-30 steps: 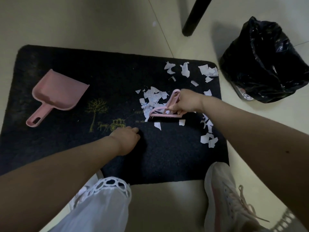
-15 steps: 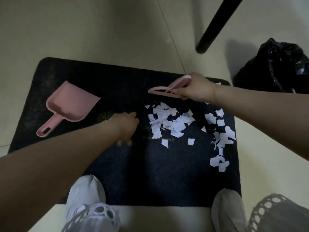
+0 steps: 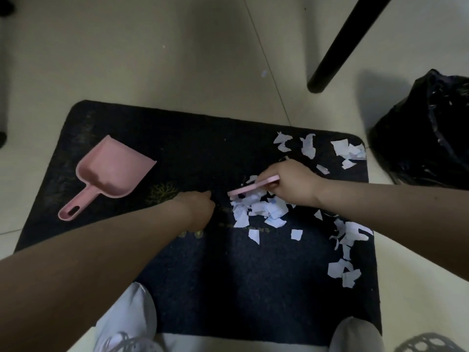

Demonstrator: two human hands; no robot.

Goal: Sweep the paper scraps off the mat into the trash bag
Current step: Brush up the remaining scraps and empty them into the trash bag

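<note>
Scraps [image 3: 258,212] lie just below the brush [image 3: 253,188] gripped by the right hand [image 3: 291,185]; left hand [image 3: 198,207] fisted.

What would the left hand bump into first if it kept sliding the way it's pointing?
The left hand rests on the mat, pointing right. Going straight on, it would probably first reach the pile of paper scraps under the pink brush that the right hand holds.

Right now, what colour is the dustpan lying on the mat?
Pink. The dustpan shows clearly in the head view, on the dark mat.
</note>
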